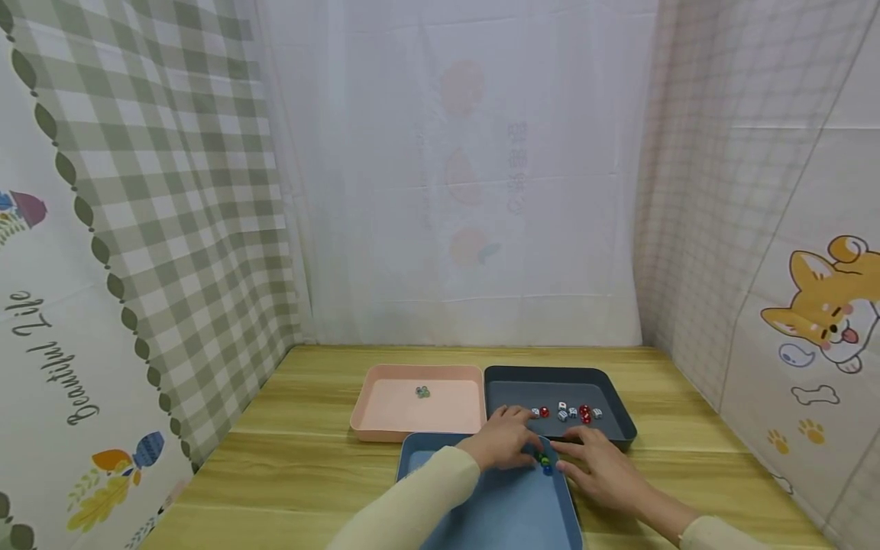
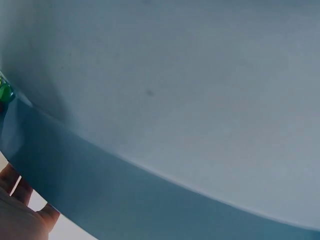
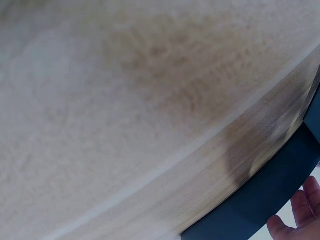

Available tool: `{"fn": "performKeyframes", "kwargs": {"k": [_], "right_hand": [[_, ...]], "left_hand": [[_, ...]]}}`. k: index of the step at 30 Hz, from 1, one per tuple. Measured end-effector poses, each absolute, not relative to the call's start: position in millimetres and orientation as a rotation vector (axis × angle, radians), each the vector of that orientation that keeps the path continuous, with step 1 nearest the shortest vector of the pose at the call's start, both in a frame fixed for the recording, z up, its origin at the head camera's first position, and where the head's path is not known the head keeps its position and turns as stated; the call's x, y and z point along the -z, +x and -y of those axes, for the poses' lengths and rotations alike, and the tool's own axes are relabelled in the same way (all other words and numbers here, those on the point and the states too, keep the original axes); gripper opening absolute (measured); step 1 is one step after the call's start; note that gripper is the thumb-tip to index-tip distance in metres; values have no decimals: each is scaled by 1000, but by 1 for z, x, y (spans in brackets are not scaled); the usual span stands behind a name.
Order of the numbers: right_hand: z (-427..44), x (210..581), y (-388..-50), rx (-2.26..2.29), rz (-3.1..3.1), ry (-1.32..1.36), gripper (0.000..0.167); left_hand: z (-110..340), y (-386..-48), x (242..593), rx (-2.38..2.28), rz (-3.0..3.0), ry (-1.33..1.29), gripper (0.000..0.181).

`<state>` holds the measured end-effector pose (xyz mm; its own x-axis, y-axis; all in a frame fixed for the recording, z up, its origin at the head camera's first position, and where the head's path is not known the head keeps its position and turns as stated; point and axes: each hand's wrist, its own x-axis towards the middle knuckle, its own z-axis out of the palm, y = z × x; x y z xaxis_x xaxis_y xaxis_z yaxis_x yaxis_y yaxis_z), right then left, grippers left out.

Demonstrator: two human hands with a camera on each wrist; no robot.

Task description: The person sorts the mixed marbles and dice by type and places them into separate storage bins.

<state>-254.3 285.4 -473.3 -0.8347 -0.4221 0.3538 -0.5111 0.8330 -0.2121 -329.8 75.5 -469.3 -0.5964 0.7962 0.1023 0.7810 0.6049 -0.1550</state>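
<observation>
A blue tray lies at the front of the table. Several small glossy green and blue pieces, like glass marbles, sit at its far right corner. My left hand reaches over the tray's far edge, fingers loosely bent, fingertips close beside these pieces. The right hand is at the tray's right rim, fingers spread and thumb at the wall near the same pieces. I see nothing gripped in either hand. In the left wrist view a green piece shows at the edge, and some fingers appear beyond the tray wall.
Behind stands a dark tray with several red and white dice, partly behind the left hand. To its left, a pink tray holds a small cluster of clear greenish pieces. Cloth curtains surround the wooden table.
</observation>
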Motion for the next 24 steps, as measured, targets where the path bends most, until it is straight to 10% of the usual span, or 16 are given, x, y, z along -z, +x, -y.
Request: {"fn": "performKeyframes", "kwargs": {"k": [24], "right_hand": [[-284,475,-254,-464,2724,681,35]], "left_hand": [[-69,-334,472,-46,2707,-1325,15]]}}
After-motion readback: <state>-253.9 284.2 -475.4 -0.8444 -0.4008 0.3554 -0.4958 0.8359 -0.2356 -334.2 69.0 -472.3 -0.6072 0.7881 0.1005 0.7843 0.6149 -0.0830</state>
